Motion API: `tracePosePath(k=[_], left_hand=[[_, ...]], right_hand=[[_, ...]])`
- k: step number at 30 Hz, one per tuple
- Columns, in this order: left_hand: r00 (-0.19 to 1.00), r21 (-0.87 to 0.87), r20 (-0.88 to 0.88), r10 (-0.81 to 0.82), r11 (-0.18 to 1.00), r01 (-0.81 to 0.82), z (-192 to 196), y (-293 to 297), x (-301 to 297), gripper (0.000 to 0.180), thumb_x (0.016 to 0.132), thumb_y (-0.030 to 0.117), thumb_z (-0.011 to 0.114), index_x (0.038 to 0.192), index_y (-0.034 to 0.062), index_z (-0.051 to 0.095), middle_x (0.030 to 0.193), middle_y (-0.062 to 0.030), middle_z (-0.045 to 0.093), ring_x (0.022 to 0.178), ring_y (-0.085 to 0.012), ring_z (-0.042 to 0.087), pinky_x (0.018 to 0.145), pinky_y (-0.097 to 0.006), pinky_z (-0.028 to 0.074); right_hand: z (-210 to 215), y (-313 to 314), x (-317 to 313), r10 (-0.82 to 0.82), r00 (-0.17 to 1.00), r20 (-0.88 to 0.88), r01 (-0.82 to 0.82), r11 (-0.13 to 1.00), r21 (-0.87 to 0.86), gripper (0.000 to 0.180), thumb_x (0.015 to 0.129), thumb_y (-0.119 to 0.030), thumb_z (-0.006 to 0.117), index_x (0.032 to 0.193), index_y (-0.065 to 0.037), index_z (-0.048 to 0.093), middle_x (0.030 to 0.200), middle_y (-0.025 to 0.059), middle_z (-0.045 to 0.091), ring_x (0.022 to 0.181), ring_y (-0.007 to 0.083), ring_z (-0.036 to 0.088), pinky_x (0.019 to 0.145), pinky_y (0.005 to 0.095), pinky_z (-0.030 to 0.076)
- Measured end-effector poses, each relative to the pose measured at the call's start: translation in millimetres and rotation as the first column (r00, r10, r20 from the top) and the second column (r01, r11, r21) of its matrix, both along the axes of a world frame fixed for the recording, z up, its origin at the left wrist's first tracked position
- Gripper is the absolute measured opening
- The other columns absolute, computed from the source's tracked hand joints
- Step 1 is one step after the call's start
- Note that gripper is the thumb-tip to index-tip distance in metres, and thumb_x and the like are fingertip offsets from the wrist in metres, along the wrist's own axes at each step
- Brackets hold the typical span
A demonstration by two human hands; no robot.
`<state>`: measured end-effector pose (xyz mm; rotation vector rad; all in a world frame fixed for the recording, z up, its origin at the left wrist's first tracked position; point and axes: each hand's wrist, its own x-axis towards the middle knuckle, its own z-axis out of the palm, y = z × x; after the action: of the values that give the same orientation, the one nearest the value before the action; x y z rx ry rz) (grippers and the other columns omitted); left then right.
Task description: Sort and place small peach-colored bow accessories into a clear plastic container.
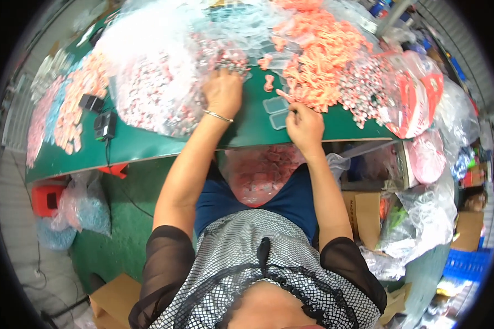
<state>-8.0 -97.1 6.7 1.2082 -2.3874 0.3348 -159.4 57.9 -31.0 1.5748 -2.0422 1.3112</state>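
Note:
My left hand (pixel 223 94), with a bangle (pixel 218 115) at its wrist, reaches into a heap of small pink, white and grey pieces (pixel 219 55) by a large clear bag (pixel 159 90). Its fingers curl down among the pieces; whatever they grip is hidden. Next to the orange heap, my right hand (pixel 306 127) is closed, thumb and finger pinching the edge of a clear plastic case (pixel 278 120). That case lies unfolded on the green table (pixel 252 129). An orange bow-shaped piece (pixel 268 83) rests just beyond it.
Orange pieces (pixel 318 71) pile up at the right, beside more small pieces (pixel 362 88) and a red-and-white bag (pixel 420 93). Rows of orange pieces (pixel 82 98) and two black devices (pixel 104 125) occupy the left side. A bag of pink pieces (pixel 263 172) sits below the table edge.

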Motion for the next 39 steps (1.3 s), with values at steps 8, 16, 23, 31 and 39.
tracePosePath(k=[8,16,23,31,39], left_hand=[[0.92,-0.069,-0.257,-0.297,0.955,0.289,-3.1,11.4,19.3,0.006,0.082,0.008,0.062,0.085,0.0081,0.067,0.09,-0.0079,0.065,0.085,-0.0291,0.064,0.072,-0.04,0.052],[0.831,0.091,-0.354,-0.429,0.869,0.487,-17.7,52.6,42.5,0.012,0.08,0.002,0.063,0.091,0.0062,0.067,0.092,-0.0092,0.066,0.086,-0.0308,0.064,0.074,-0.04,0.052],[0.805,0.206,-0.497,-0.325,0.857,0.473,-22.9,56.2,39.4,0.015,0.081,0.004,0.066,0.096,0.0056,0.066,0.092,-0.011,0.065,0.082,-0.0322,0.065,0.069,-0.041,0.052],[0.839,0.202,-0.462,-0.287,0.887,0.414,-25.5,62.6,41.2,0.012,0.082,0.005,0.066,0.095,0.0057,0.064,0.094,-0.0124,0.065,0.083,-0.0335,0.064,0.07,-0.042,0.052],[0.796,0.276,-0.554,-0.246,0.847,0.454,-23.4,68.1,33.6,0.012,0.081,0.009,0.07,0.094,0.0061,0.068,0.086,-0.0099,0.065,0.076,-0.0294,0.064,0.069,-0.04,0.051]], right_hand=[[10.9,27.5,-25.9,0.027,0.992,0.123,-0.017,0.996,-0.088,0.012,0.076,-0.003,0.066,0.088,-0.006,0.067,0.075,0.0101,0.066,0.069,0.0273,0.064,0.064,0.0389,0.049],[7.7,58.0,-106.1,-0.439,0.821,-0.365,0.511,0.851,0.124,0.018,0.076,-0.019,0.073,0.093,-0.015,0.07,0.087,0.0037,0.067,0.087,0.0246,0.063,0.077,0.0438,0.04],[7.6,42.1,-119.6,-0.479,0.71,-0.516,0.621,0.771,0.138,0.015,0.075,-0.025,0.074,0.082,-0.014,0.066,0.081,0.003,0.066,0.082,0.024,0.063,0.076,0.0441,0.036],[13.3,53.1,-80.7,-0.402,0.8,-0.445,0.49,0.866,0.099,0.012,0.072,-0.02,0.07,0.079,-0.014,0.063,0.076,0.001,0.064,0.079,0.0226,0.062,0.077,0.0424,0.037],[1.6,49.6,-85.2,-0.235,0.915,-0.329,0.299,0.94,0.161,0.015,0.076,-0.017,0.071,0.09,-0.013,0.065,0.09,0.0023,0.066,0.086,0.0246,0.062,0.079,0.0425,0.042]])
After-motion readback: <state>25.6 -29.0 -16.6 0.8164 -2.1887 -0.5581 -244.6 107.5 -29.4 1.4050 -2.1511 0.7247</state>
